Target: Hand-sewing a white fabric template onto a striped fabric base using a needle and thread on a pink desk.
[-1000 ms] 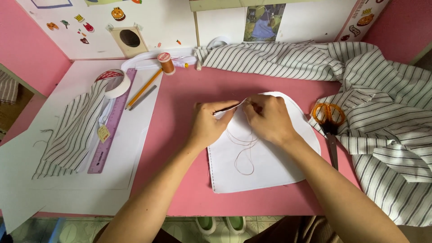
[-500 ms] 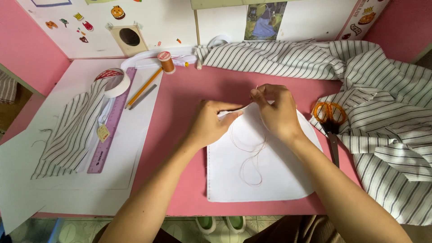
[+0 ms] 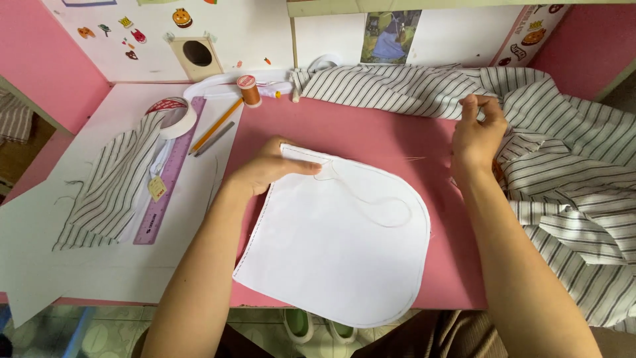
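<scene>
Left hand: the left hand [image 3: 268,171] lies palm down on the top left corner of the white fabric [image 3: 338,252], fingers curled over the edge and pinning it to the pink table [image 3: 371,132].
Right hand: the right hand [image 3: 478,136] is raised off to the right of the fabric, thumb and fingertips pinched shut; what they pinch is too small to make out.
Thread: a thin thread [image 3: 381,211] loops across the upper part of the fabric, starting just right of the left hand's fingertips; a faint line of it shows left of the right hand.
White fabric: a flat piece with a straight left side and a rounded right side, between the two forearms, a stitched line along its left and top edges.
Striped cloth: a large bundle of striped cloth [image 3: 570,172] lies under and to the right of the right hand, stretching behind both hands.
Left of the left hand: a white sheet [image 3: 79,265] bears a smaller striped piece [image 3: 109,189], a purple ruler [image 3: 165,182], a tape roll [image 3: 173,114] and a pencil [image 3: 215,126].
Behind the left hand: an orange spool [image 3: 250,89] stands upright, well apart from the hand.
</scene>
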